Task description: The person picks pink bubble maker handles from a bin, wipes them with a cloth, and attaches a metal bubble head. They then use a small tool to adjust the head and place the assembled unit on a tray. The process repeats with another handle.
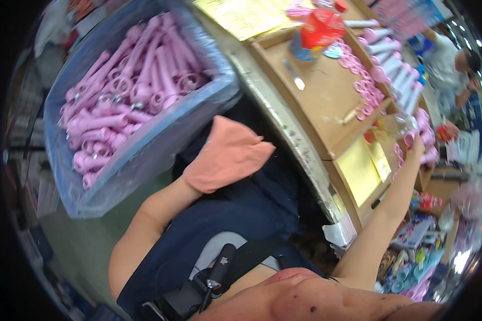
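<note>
My left hand (227, 156) is covered by a salmon-coloured cloth glove or rag. It hangs over my lap, between the blue-lined bin and the table edge, and its fingers are hidden. My right arm stretches across the table to the far right. There my right hand (415, 144) has its fingers closed at a pink plastic part (409, 139) beside a pile of similar pink parts (424, 125); the grip is small and partly hidden. On my left, the bin lined with blue plastic (144, 131) holds many pink tube-shaped plastic pieces (158, 67), some with metal bits at their ends.
A shallow cardboard tray (321, 107) on the table holds pink rings (367, 88) and a red-and-blue container (320, 32). White-and-pink tubes (399, 69) lie behind it. Yellow paper (358, 172) lies nearer me. Another person (450, 69) is at the far right.
</note>
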### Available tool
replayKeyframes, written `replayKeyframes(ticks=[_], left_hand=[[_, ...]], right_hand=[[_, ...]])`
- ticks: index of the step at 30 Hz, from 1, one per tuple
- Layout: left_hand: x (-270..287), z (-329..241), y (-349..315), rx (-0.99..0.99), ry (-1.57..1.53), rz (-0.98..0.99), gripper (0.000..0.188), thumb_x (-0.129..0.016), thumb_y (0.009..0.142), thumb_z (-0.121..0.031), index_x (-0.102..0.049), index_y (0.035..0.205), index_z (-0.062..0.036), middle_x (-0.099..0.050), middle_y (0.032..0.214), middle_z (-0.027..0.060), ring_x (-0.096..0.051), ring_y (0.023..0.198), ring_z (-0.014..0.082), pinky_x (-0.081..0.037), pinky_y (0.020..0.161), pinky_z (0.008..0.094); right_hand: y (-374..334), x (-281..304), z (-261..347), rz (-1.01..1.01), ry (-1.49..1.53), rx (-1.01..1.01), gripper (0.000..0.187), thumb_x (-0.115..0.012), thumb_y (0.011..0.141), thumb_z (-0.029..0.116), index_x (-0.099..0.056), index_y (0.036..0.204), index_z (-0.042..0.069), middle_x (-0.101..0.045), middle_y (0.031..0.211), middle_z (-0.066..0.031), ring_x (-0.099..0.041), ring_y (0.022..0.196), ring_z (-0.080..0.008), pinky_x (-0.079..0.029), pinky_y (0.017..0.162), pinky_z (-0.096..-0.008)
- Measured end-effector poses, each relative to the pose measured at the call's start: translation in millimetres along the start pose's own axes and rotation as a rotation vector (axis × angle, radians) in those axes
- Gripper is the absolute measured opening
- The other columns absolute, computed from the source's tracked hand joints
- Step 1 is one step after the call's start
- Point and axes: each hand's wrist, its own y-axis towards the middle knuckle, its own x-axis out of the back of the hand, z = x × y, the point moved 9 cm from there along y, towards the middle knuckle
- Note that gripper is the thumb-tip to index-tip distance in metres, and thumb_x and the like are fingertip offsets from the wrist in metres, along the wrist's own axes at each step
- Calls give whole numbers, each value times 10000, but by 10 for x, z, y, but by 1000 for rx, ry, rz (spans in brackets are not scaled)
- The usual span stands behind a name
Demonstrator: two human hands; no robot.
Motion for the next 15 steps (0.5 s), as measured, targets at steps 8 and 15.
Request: replayKeyframes(ticks=[8,15], left_hand=[[-4,416,237,175,-27,238,365,-436,934,-244,-502,1020,105,-595,880,167,-582,776,263,-477,722,322],[66,1085,530,215,-263,-139,146,-500,953,-81,-524,809,-70,-560,751,-10,-486,648,66,-403,560,257]], right_hand=[[-3614,-1184,434,101,-228,858,290,-453,1003,139,-597,1177,-44,-622,1179,-122,-588,1065,-226,-454,947,-363],[-7230,-2794,-519,1930,-327,1043,325,-730,762,308,-661,966,65,-613,1096,-108,-583,968,-335,-405,959,-493]])
